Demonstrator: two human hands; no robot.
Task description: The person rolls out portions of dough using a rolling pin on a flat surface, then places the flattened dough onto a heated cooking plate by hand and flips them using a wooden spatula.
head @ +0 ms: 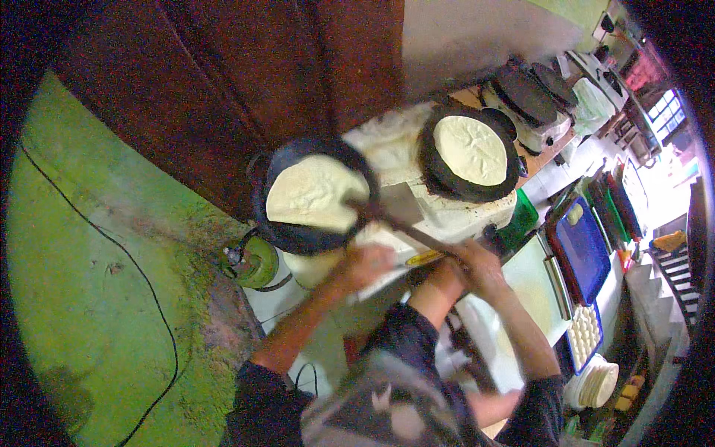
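A browning-free, pale round flatbread (313, 193) lies in a black pan (307, 237) on a white stove (385, 131). My right hand (483, 268) grips a long brown stick-like handle (416, 232). Its far end is blurred and reaches over the right edge of that flatbread. Just below the same pan is my left hand (368, 265), motion-blurred, and I cannot tell whether it holds anything. A second black pan (430, 181), to the right, carries another pale round flatbread (471, 150) with a wrinkled surface.
A green gas cylinder (260, 260) stands left of the stove by the green wall (111, 268). On the right are a blue tray (592, 246), a tray of several dough balls (585, 338) and a stack of pale flatbreads (600, 383). Dark appliances (522, 92) sit behind.
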